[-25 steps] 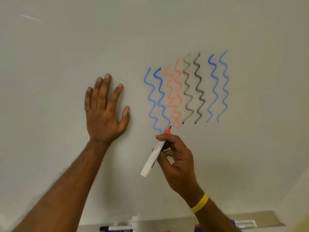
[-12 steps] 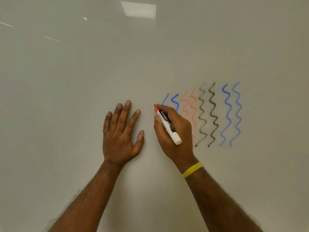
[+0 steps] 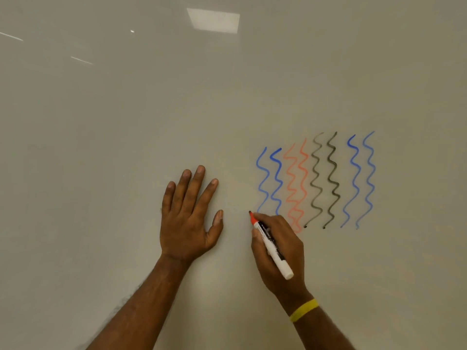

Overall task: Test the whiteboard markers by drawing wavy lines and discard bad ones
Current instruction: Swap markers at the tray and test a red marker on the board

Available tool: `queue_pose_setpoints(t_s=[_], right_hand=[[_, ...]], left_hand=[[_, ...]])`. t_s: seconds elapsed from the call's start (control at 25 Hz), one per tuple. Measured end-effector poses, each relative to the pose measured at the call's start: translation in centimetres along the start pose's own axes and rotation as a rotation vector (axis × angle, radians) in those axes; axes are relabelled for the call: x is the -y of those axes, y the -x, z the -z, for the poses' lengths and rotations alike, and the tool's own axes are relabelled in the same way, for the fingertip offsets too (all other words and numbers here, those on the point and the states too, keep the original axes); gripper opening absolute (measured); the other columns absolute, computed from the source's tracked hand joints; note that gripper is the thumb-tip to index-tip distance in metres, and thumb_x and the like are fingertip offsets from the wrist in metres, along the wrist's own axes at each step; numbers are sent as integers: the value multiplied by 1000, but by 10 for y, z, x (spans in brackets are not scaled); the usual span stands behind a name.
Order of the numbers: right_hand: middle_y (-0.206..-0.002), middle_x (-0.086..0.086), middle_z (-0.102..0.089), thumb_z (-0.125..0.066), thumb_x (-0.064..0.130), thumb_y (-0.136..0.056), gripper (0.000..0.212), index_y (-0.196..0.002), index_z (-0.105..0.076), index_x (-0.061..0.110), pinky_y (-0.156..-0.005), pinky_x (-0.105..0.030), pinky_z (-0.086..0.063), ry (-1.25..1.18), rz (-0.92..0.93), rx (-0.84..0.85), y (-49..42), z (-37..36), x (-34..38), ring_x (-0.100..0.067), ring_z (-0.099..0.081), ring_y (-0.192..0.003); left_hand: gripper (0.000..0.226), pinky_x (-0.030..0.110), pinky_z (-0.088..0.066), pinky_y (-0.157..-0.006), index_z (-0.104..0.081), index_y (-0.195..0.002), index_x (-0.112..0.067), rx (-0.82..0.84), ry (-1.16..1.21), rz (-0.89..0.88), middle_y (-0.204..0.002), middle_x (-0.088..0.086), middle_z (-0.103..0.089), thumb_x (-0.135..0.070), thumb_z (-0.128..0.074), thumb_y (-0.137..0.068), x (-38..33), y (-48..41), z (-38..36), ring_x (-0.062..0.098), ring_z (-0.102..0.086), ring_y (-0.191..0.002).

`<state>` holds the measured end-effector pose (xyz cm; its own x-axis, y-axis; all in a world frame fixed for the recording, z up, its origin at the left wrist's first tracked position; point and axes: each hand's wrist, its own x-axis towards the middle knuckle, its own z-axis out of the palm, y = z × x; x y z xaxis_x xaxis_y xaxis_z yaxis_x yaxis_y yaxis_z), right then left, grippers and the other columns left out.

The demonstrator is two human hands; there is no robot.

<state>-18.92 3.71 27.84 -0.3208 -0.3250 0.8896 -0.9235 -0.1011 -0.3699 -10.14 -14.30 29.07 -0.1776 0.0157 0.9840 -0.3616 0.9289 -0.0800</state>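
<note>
— Where is the red whiteboard marker [image 3: 270, 245]?

— In the person's right hand [image 3: 290, 246], pinched between thumb and curled fingers near the writing end. Its white barrel slants down and to the right across the back of that hand, and its red tip points up-left at the whiteboard [image 3: 126, 147]. Whether the tip actually touches the surface cannot be told.

— And where does the tip sit among the lines?

— Just left of the foot of the left blue wavy pair [image 3: 276, 178]. To the right of those come a faint orange wavy pair [image 3: 302, 178], a black wavy pair [image 3: 331, 178] and a right blue wavy pair [image 3: 370, 178], all running top to bottom. The right hand covers the lower ends of the nearest blue and orange lines.

— The other hand?

— The left hand [image 3: 188, 218] lies flat on the board, fingers straight and slightly spread, thumb out to the side, near the marker tip but apart from it.

— Anything else?

— A yellow wristband [image 3: 304, 310] on the right wrist, and a ceiling light's reflection [image 3: 213, 21] near the top of the board.
</note>
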Motion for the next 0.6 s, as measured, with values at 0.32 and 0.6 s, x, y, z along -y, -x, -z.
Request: queue_pose_setpoints(t_s=[0.32, 0.6], right_hand=[[-85, 8, -62, -62, 22, -88, 16, -104, -66, 20, -62, -30, -52, 66, 5, 101, 19, -1, 11, -5, -60, -71], [-85, 1, -68, -69, 9, -87, 13, -99, -69, 5, -63, -26, -51, -61, 102, -190, -79, -1, 40, -9, -61, -70]], left_hand=[[58, 52, -23, -118, -46, -144, -16, -15, -4, -2, -154, 13, -36, -39, -52, -91, 0, 2, -2, 30, -28, -146], [61, 50, -21, -119, -46, -144, -15, 1, -1, 3, -155, 13, -35, -38, -57, -89, 2, 3, 0, 30, -27, -146]])
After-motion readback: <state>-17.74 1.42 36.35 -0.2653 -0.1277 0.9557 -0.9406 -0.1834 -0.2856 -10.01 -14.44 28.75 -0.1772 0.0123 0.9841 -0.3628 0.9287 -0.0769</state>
